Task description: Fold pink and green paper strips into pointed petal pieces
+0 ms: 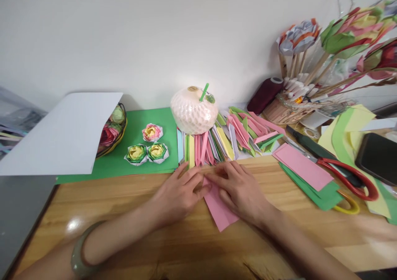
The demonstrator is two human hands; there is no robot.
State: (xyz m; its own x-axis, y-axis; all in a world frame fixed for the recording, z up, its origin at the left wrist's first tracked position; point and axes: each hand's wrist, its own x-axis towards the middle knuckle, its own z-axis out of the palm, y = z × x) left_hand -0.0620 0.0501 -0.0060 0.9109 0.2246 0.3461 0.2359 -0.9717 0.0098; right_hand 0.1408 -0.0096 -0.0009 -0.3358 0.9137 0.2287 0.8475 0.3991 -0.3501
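left hand [178, 193] and right hand [243, 191] touching pink paper [217, 207] | wooden table [133, 238] beneath

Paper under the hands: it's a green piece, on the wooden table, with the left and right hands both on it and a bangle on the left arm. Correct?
Color's wrong. Head view shows pink paper, not green. Rest stands: wooden table, left hand and right hand both on it, bangle on the left arm.
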